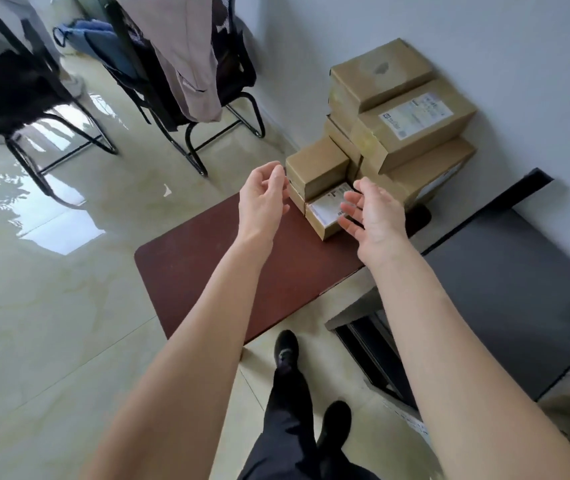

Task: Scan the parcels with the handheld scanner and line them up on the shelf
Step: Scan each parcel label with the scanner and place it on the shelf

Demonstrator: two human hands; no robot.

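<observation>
Several brown cardboard parcels are piled against the wall at the far end of a low reddish-brown table [224, 258]. The top big parcel [380, 72] is plain, and the one below it [415, 128] has a white label. At the front of the pile, a small plain parcel [318, 166] sits beside a small labelled parcel [325, 211]. My left hand [264, 199] hovers just left of the small parcels with relaxed fingers, holding nothing. My right hand [371, 216] is at the right side of the labelled parcel, fingers straight; I cannot tell if it touches the parcel. No scanner is in view.
A dark grey shelf top [519, 289] runs along the right, beside the table. Two black chairs [179, 81] stand at the back left, one draped with clothes. The floor is glossy tile. My legs and black shoes [287, 351] are below the table's near edge.
</observation>
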